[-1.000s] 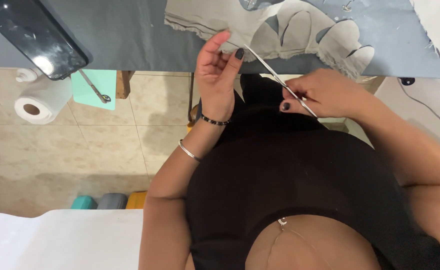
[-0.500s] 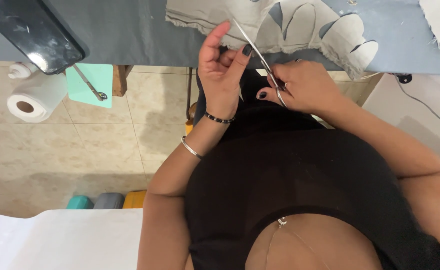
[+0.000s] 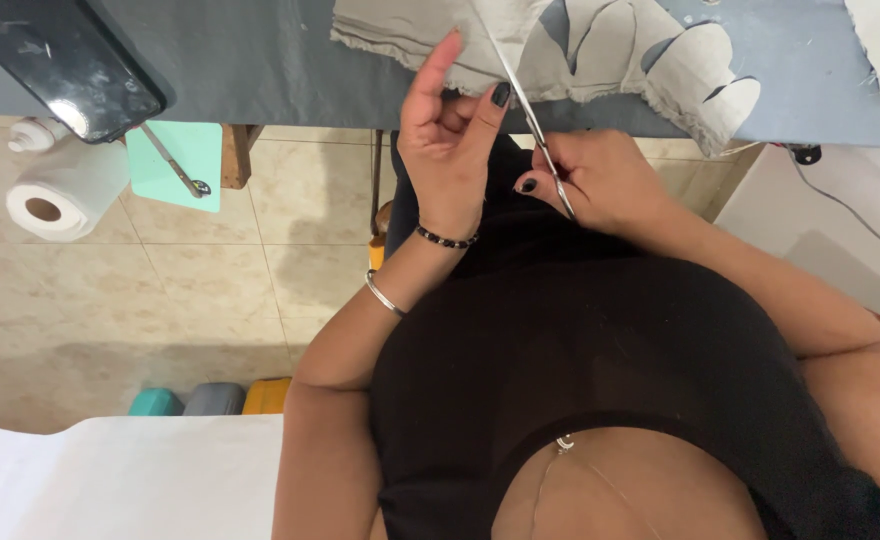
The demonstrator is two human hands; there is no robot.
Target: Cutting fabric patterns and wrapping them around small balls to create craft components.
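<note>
We grip thin steel scissors [image 3: 530, 120] in our closed right hand [image 3: 600, 180], the blades reaching into the frayed grey cloth [image 3: 610, 50] at the edge of the dark counter [image 3: 260, 60]. Our left hand [image 3: 450, 140] pinches the cloth's hem. The limp weave could bunch and skew the cut, and the points run close to our left fingers.

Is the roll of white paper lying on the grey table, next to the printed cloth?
No, the roll of white paper hangs below the edge of the grey table, far from the printed cloth.
</note>
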